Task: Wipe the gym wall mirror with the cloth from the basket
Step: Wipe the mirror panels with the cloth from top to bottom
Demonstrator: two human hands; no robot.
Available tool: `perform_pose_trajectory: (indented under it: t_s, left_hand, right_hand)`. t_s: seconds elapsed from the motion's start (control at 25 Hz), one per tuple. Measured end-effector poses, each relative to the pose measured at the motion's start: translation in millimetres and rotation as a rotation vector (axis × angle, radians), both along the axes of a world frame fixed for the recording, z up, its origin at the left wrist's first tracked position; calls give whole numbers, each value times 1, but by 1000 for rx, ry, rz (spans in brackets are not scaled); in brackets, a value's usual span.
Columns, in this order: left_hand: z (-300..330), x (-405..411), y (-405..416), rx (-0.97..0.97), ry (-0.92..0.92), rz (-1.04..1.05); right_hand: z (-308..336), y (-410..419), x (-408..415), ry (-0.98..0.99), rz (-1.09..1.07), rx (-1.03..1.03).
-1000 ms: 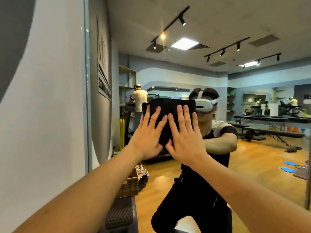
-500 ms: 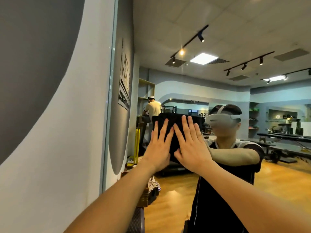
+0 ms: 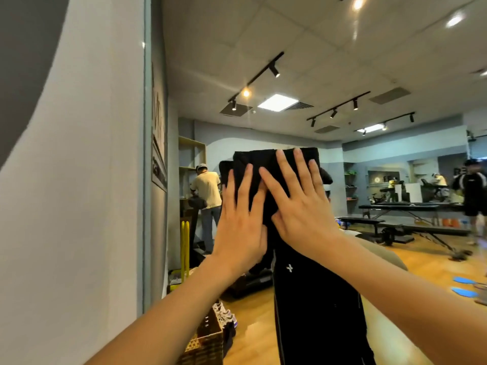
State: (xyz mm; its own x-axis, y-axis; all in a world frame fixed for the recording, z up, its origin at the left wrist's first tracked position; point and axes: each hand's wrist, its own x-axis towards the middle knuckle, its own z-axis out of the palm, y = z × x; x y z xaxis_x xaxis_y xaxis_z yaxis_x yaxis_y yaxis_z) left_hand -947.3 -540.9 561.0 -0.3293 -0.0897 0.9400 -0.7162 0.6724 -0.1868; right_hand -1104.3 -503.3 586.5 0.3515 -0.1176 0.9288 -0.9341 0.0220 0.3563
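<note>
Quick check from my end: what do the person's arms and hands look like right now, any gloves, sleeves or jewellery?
Both forearms are bare from the bottom of the frame up to the wrists; no sleeve shows. The left hand and right hand wear no gloves, and no rings, watch or bands show on the backs of the hands or the wrists. The nails are short and unpainted.

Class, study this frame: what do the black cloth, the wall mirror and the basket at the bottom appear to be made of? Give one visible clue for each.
Black cloth: soft matte fabric, folded layers at its edge.
Wall mirror: glossy glass, reflecting the gym and ceiling lights.
Basket: apparently woven wicker or rattan, brown criss-cross weave; exact fibre unclear.
</note>
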Motion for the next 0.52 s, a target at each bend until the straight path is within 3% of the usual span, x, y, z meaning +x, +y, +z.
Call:
perform_pose_trajectory:
  t_s: [0.16, 0.52]
  left_hand:
    - [3, -9, -6, -47, 114, -123]
    - [5, -11, -14, -179, 256, -102]
  right_hand:
    - [4, 6, -10, 54, -10, 54]
    - [-1, 3, -12, 83, 61, 54]
